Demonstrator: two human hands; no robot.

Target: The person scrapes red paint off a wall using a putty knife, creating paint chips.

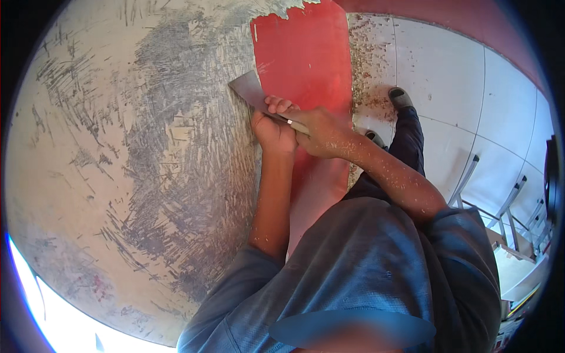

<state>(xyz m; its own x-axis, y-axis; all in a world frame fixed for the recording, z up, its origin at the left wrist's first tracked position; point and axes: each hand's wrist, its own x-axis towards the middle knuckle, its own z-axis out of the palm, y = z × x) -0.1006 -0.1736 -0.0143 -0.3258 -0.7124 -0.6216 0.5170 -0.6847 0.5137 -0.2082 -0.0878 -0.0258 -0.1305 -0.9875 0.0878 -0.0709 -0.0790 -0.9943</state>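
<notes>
We are looking down on 2 bare hands sharing 1 scraper [253,95]. The right hand [323,132] is gripping the pale handle [299,127], its fingers folding together around it. The left hand [276,134] is pressing against the tool just ahead of the right fingers, near the wide grey blade [245,86]; the tool is partly hiding its fingers, so we cannot tell how firmly they are closing. A bunch of curled fingertips [279,105] is showing along the scraper's far side, and we cannot tell for certain which hand they are belonging to.

Ahead and to the left of the fingers, the blade is lying over a large scratched surface [176,117], mottled beige and grey. Beyond and to the right of the fingertips, a smooth red area [306,53] is stretching away toward a ragged edge. Farther right of the fingers, brown flakes [371,59] are littering a white tiled floor [441,70], where 2 dark shoes [402,97] are resting. Pale specks [385,176] are dotting the right forearm [406,188].
</notes>
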